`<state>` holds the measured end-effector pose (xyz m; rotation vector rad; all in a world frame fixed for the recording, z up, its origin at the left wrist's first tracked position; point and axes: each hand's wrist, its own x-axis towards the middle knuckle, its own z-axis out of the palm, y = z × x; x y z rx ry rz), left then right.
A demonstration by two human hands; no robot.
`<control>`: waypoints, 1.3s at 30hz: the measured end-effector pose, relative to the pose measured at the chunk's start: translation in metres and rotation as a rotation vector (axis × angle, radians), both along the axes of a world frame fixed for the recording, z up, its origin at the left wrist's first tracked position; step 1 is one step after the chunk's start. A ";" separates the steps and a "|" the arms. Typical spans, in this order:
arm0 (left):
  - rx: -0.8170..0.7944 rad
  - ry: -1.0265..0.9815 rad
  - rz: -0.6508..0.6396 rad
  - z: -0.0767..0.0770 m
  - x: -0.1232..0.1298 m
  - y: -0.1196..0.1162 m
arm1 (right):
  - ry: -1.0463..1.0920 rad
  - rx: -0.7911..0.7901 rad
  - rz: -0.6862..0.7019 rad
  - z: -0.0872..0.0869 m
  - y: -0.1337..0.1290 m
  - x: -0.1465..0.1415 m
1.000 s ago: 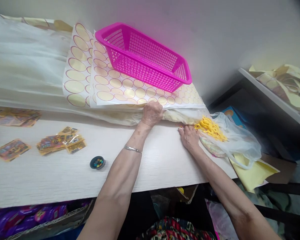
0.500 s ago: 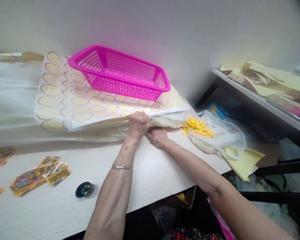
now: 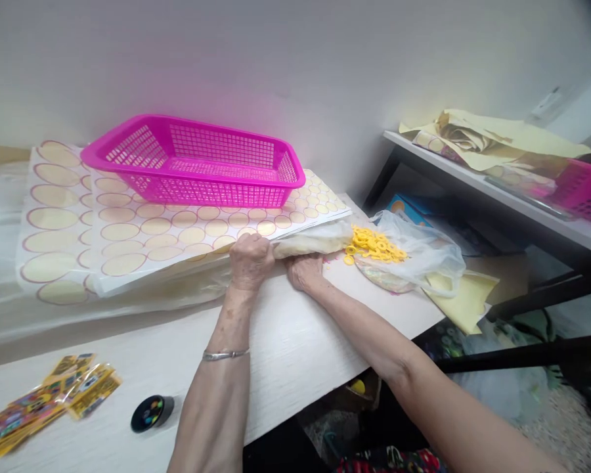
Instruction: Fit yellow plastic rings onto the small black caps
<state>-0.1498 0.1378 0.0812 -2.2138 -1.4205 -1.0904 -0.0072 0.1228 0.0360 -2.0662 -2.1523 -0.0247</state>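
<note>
A long plastic-wrapped bundle (image 3: 177, 289) lies along the back of the white table, with sheets of printed ovals (image 3: 123, 230) on top. My left hand (image 3: 250, 261) is closed round the bundle's front edge, knuckles up, below the sheets. Just to its right, my right hand (image 3: 306, 270) reaches under the same edge; its fingers are hidden beneath the plastic. A pink basket (image 3: 201, 161) rests on the sheets. Yellow rings (image 3: 377, 245) lie on a clear plastic bag (image 3: 431, 246) right of my hands.
Packs of colourful cards (image 3: 34, 407) and a small black cup (image 3: 152, 413) with coloured bits are on the table (image 3: 280, 355) at the left front. A shelf (image 3: 522, 192) with yellow paper (image 3: 512, 138) stands at the right.
The view has shifted to the right, showing more of the shelf. My hands are slightly farther apart, with my left hand still gripping the bundle's edge.
</note>
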 end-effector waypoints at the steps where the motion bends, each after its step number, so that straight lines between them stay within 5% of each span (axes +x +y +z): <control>1: 0.004 0.001 -0.001 0.000 0.000 0.000 | 0.003 0.023 -0.036 0.000 0.001 0.000; 15: -0.010 -0.001 -0.014 -0.003 -0.001 0.001 | -0.092 -0.106 -0.070 0.003 -0.006 0.052; 21: -0.050 -0.005 -0.004 -0.005 -0.001 0.003 | -0.070 0.002 -0.078 -0.010 -0.030 0.065; 30: -0.154 -0.014 0.005 -0.012 0.004 -0.008 | 0.300 0.089 0.182 -0.019 -0.105 0.089; 35: -0.237 0.033 0.028 -0.014 0.003 -0.023 | 0.742 0.123 0.109 -0.022 -0.125 0.108; 39: -0.236 -0.084 -0.035 -0.016 0.014 -0.064 | 0.867 0.145 0.074 -0.022 -0.127 0.110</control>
